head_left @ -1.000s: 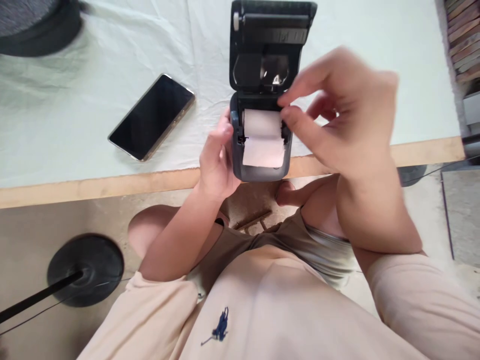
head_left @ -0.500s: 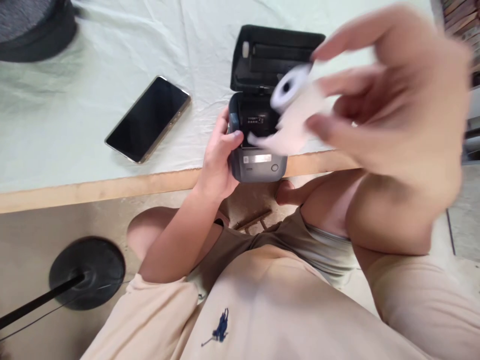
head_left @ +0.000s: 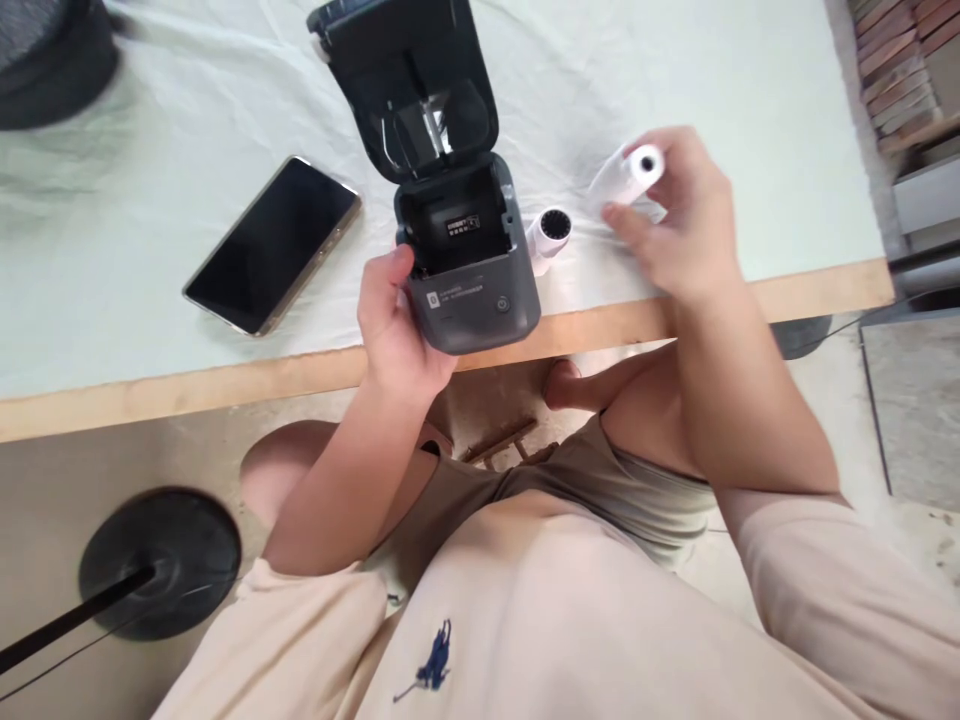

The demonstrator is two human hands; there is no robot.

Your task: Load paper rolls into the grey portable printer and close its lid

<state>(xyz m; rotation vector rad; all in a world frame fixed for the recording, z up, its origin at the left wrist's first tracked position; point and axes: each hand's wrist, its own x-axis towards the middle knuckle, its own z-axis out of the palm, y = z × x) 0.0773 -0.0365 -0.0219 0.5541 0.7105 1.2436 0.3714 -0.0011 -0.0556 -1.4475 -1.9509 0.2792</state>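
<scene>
A small dark grey label printer [head_left: 469, 270] stands at the table's front edge with its lid [head_left: 409, 85] flipped open and its paper bay empty. My left hand [head_left: 390, 320] grips the printer's left side. My right hand [head_left: 675, 225] holds a white paper roll [head_left: 630, 175] just above the tablecloth, to the right of the printer. A second white roll [head_left: 549, 235] lies on the cloth right beside the printer's right side.
A black smartphone [head_left: 271, 243] lies face up on the white tablecloth [head_left: 750, 120], left of the printer. A dark round object [head_left: 52, 55] sits at the far left corner. Below the wooden table edge [head_left: 187, 385] are my legs and a black stand base [head_left: 161, 560] on the floor.
My right hand lifted the paper roll out of the printer and carried it to the right, down near the cloth. The printer has turned and shifted left in my left hand.
</scene>
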